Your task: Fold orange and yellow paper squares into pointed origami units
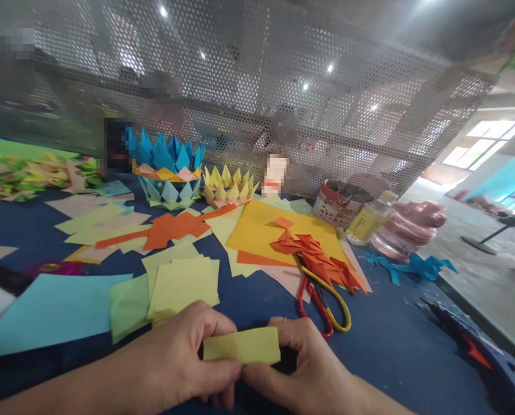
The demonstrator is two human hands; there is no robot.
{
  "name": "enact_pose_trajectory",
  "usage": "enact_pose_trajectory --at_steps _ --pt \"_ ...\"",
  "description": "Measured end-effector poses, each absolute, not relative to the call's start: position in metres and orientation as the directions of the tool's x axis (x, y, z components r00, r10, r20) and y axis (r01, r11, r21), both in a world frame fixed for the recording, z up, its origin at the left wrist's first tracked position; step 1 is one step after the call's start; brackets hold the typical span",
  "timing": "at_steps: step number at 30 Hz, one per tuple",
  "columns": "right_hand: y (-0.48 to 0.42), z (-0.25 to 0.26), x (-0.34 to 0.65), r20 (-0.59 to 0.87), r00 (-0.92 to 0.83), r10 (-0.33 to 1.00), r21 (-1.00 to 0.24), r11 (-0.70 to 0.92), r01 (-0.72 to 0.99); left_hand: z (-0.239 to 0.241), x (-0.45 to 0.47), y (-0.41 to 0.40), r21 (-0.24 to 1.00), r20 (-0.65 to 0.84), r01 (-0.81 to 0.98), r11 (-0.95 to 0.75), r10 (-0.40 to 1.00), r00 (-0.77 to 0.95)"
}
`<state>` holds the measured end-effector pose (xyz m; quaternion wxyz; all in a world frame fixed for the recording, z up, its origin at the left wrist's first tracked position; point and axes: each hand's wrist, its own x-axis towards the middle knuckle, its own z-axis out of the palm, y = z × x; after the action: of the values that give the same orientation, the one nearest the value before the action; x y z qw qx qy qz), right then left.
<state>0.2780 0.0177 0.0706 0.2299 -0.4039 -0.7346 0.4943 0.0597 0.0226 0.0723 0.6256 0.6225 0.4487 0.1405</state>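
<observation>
Pinching a folded yellow-green paper strip [242, 345] just above the blue table [382, 340], the left hand [184, 357] and right hand [303, 366] each close on one end, its long axis running left to right between them.

Both hands [240, 369] pinch folded paper [242, 345]

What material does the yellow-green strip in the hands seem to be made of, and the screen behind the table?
The strip looks like thin matte paper: flat colour, a crisp folded edge, held by the left hand and right hand. The screen looks like perforated sheet metal, grey with a dull shine and regular round holes, though painted plastic is possible.
</observation>
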Motion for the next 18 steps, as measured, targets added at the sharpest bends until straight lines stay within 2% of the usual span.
enact_pose_trajectory --at_steps 6,14,18 --pt "0.015 0.078 0.277 -0.082 -0.611 0.787 -0.929 0.162 0.333 0.077 0.058 0.022 0.890 -0.381 0.434 0.137 0.746 0.546" --pt "0.017 0.074 0.281 -0.095 -0.504 0.858 -0.885 0.159 0.438 0.079 0.054 0.026 0.868 -0.404 0.477 0.139 0.755 0.516" --pt "0.021 0.075 0.283 -0.072 -0.470 0.880 -0.894 0.153 0.422 0.079 0.048 0.030 0.872 -0.417 0.461 0.167 0.746 0.519"
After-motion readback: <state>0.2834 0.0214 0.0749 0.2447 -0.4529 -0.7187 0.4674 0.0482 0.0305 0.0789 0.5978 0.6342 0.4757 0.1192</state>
